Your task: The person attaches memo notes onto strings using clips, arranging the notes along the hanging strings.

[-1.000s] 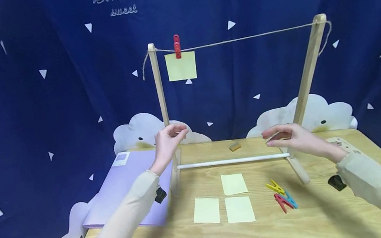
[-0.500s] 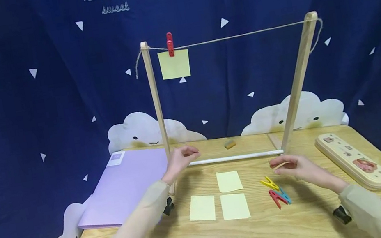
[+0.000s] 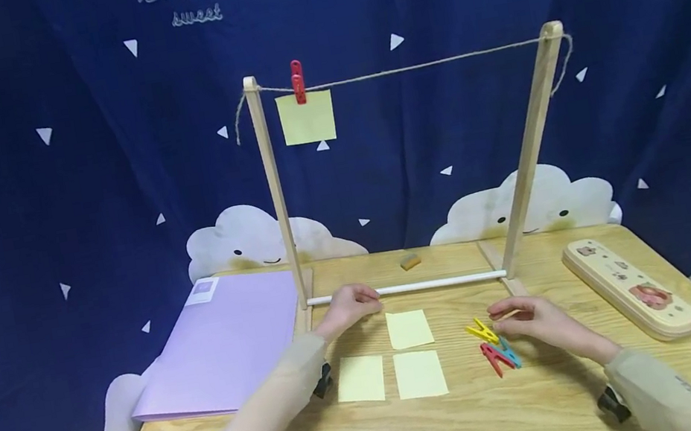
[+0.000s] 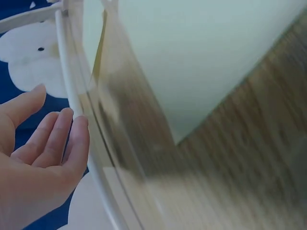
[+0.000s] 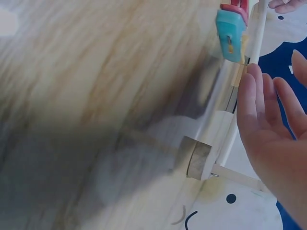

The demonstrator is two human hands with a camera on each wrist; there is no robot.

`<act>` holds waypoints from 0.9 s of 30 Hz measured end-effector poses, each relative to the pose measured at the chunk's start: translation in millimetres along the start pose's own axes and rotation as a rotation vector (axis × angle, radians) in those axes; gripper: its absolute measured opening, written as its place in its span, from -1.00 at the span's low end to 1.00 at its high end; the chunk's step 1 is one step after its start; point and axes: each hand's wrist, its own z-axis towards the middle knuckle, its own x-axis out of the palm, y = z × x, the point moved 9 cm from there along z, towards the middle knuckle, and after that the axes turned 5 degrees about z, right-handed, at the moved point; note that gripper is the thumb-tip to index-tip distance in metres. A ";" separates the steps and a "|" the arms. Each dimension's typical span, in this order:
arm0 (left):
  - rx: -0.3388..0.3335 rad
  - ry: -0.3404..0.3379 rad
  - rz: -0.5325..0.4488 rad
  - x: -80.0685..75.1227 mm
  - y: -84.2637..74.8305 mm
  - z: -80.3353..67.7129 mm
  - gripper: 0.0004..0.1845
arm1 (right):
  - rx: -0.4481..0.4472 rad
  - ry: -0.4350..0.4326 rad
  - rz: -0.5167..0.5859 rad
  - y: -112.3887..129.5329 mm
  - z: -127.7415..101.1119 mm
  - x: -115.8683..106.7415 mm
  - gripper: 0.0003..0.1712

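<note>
My left hand (image 3: pixel 348 308) hovers empty by the white crossbar, just left of the back yellow paper (image 3: pixel 409 329). In the left wrist view its fingers (image 4: pixel 57 139) are relaxed and bent, thumb apart. Two more papers, a left sheet (image 3: pixel 361 379) and a right sheet (image 3: pixel 420 375), lie in front. My right hand (image 3: pixel 539 322) is beside the small clothespins: a yellow clothespin (image 3: pixel 482 331), a red clothespin (image 3: pixel 496 357) and a blue clothespin (image 3: pixel 508 352). Nothing is held in it. In the right wrist view its fingers (image 5: pixel 247 98) extend loosely; whether they touch a clothespin I cannot tell.
A wooden frame with a white crossbar (image 3: pixel 440 282) carries a string (image 3: pixel 430 63). One yellow paper (image 3: pixel 308 119) hangs there from a red clothespin (image 3: pixel 298 83). A purple folder (image 3: pixel 236 338) lies left, a pencil case (image 3: pixel 631 287) right, a small brown block (image 3: pixel 410 262) behind.
Both hands have come down from the frame's height toward the table. The left now hovers near the back paper, the right beside the clothespins. The head view has shifted slightly right.
</note>
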 end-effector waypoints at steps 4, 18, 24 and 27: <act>-0.034 0.015 -0.007 10.1 3.3 1.4 -0.72 | 0.020 -0.011 -0.031 -5.1 3.5 1.0 -0.57; -0.052 0.030 0.062 25.6 6.2 4.9 -0.76 | 0.039 0.049 0.078 -21.5 6.9 10.3 -0.52; -0.053 0.023 0.075 29.9 8.6 7.0 -0.75 | 0.024 0.042 0.036 -19.7 10.4 12.9 -0.54; -0.048 0.013 0.091 30.9 9.3 7.8 -0.74 | 0.017 0.036 0.021 -19.1 13.5 13.9 -0.55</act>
